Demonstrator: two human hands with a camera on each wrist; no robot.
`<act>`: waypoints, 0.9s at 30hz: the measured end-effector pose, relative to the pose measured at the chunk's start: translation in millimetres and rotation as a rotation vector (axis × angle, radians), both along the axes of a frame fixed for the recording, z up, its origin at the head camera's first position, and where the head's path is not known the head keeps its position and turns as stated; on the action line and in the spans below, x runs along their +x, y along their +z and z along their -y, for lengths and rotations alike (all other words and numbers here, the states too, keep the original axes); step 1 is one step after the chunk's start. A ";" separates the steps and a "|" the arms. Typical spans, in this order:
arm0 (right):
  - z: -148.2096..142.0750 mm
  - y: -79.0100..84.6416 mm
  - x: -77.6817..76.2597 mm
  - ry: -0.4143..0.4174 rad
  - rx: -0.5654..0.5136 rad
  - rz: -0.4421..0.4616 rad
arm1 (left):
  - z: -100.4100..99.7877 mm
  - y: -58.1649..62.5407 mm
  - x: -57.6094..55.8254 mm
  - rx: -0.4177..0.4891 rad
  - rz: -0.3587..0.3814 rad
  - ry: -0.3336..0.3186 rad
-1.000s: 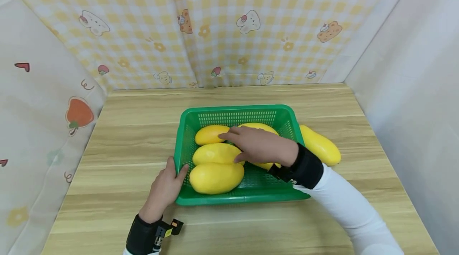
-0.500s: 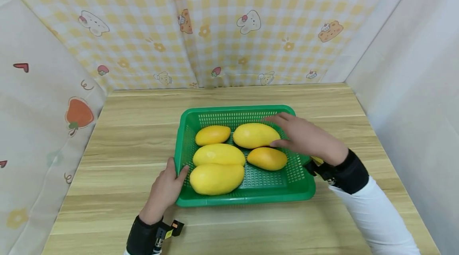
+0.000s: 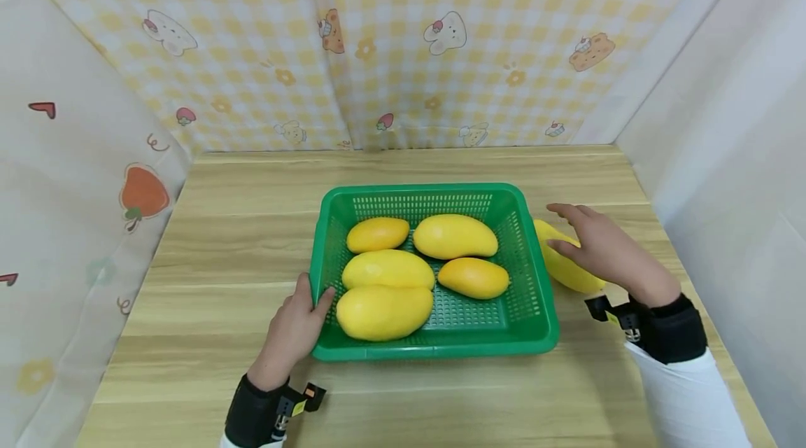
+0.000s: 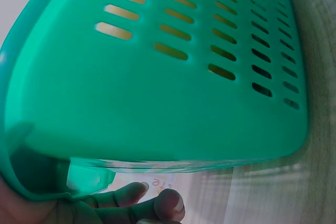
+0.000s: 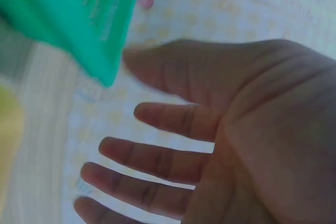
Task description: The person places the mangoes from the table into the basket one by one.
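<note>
A green plastic basket (image 3: 434,351) holds several yellow mangoes, among them a large one (image 3: 384,313) at the front left and a smaller orange-yellow one (image 3: 474,278) at the right. My left hand (image 3: 292,329) grips the basket's left rim, thumb over the inside; the left wrist view shows fingers curled below the slotted wall (image 4: 131,114). Outside the basket, on its right, lies another yellow mango (image 3: 569,273). My right hand (image 3: 604,248) hovers over it with fingers spread and partly covers it. In the right wrist view, nothing is in that palm.
The basket stands on a light wood-grain table (image 3: 239,224). A yellow checked cloth (image 3: 390,84) hangs behind it. Pale cloth walls close off the left (image 3: 75,224) and right (image 3: 724,154) sides.
My right hand has come out of the basket and moved right, to above the mango outside. The left hand keeps its grip on the rim. The mangoes in the basket look unmoved.
</note>
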State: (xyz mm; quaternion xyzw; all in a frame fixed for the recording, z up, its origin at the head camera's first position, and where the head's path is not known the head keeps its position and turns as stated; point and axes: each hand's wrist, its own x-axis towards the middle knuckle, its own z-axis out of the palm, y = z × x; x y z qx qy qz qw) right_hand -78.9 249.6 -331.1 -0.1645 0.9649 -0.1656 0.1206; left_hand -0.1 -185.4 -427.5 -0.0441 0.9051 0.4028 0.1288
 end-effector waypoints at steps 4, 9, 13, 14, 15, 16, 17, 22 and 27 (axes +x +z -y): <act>-11.8 -18.1 -2.9 -0.044 0.043 0.046 | 0.4 0.3 1.2 0.003 0.000 0.006; -20.4 -41.2 0.0 -0.121 0.081 0.011 | -0.8 0.7 0.3 0.008 0.004 -0.001; -23.0 -54.8 4.1 -0.167 0.103 -0.071 | -0.4 3.1 -1.8 -0.005 -0.003 -0.006; -23.2 -57.6 5.0 -0.174 0.105 -0.080 | -0.2 3.6 -2.2 -0.007 -0.003 -0.006; -23.3 -59.9 5.8 -0.180 0.103 -0.084 | 0.0 4.0 -2.5 -0.007 -0.003 -0.006; -23.4 -61.8 6.4 -0.188 0.100 -0.080 | 0.1 4.1 -2.9 -0.007 -0.001 -0.005; -23.5 -63.4 7.0 -0.191 0.099 -0.073 | 0.0 4.2 -3.1 -0.006 0.001 -0.005; -24.1 -66.5 9.5 -0.186 0.104 -0.037 | -1.1 2.2 -2.9 -0.003 0.007 -0.005; -26.0 -68.9 8.0 -0.154 0.094 -0.034 | -1.1 0.8 -0.2 0.000 -0.005 0.009</act>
